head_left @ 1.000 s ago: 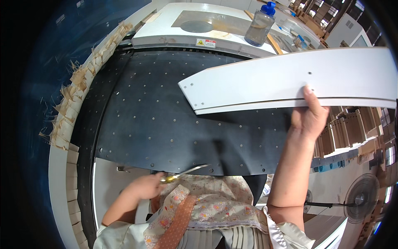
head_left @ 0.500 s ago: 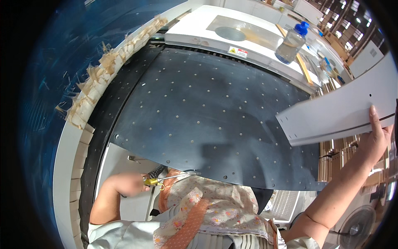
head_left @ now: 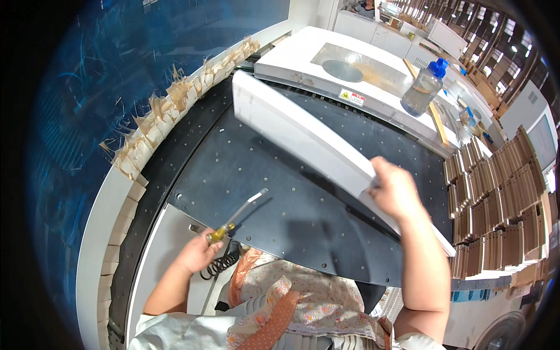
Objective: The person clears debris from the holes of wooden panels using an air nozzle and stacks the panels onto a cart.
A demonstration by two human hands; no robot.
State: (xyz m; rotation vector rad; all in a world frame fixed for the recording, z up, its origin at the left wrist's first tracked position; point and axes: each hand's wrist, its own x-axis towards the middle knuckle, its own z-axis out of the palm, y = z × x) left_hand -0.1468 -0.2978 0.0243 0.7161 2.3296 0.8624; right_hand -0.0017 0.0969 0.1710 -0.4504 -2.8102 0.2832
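Observation:
My right hand (head_left: 396,189) is closed on a long white panel (head_left: 309,143), held tilted on edge above the dark studded table (head_left: 280,219). The panel slants from the far left down to the near right; whether its lower edge touches the table I cannot tell. My left hand (head_left: 197,254) grips a yellow air blow gun (head_left: 219,234) at the table's near left edge. Its thin metal nozzle points away over the tabletop, apart from the panel. A black coiled hose (head_left: 220,266) hangs beneath the gun.
Stacks of narrow boards (head_left: 501,204) stand at the right. A water bottle (head_left: 423,90) with a blue cap sits on the white machine housing (head_left: 291,64) at the back. Along the left runs a white rail (head_left: 146,140) with ragged tape, beside a blue sheet (head_left: 134,64).
The white panel has swung left from the right side to over the table, in my right hand. My left hand has brought the blow gun forward, its nozzle now over the tabletop.

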